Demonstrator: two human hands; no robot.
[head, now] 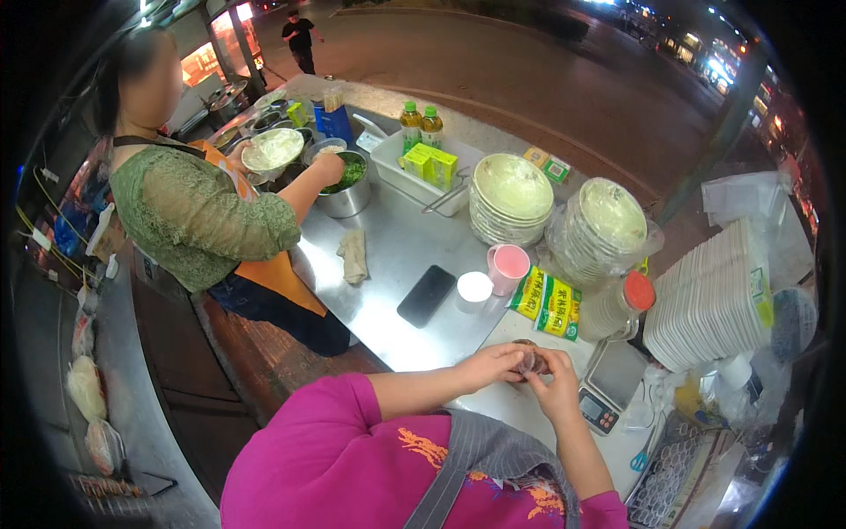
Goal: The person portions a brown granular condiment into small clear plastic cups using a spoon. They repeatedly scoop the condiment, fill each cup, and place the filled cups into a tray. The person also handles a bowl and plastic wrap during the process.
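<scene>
In front of my apron, both hands meet over a white board (492, 405) on the counter. Between the fingers is a small brownish, see-through item (531, 364), perhaps a little plastic cup or bag; the fingers partly hide it. My left hand (494, 366) grips it from the left, and my right hand (556, 385) pinches it from the right. Just beyond lie yellow-green printed packets (545, 303). A digital kitchen scale (609, 390) sits to the right of my right hand. A white cup (474, 291) and a pink mug (509, 268) stand past my left hand.
Beyond are stacked plastic-wrapped bowls (510, 192), a red-lidded jar (618, 307), stacked white foam containers (707, 304), a black phone (426, 295) and a cloth (353, 256). Blue-handled scissors (638, 461) lie right. At left, a co-worker (205, 211) holds a bowl (272, 151) beside a pot of greens (347, 192).
</scene>
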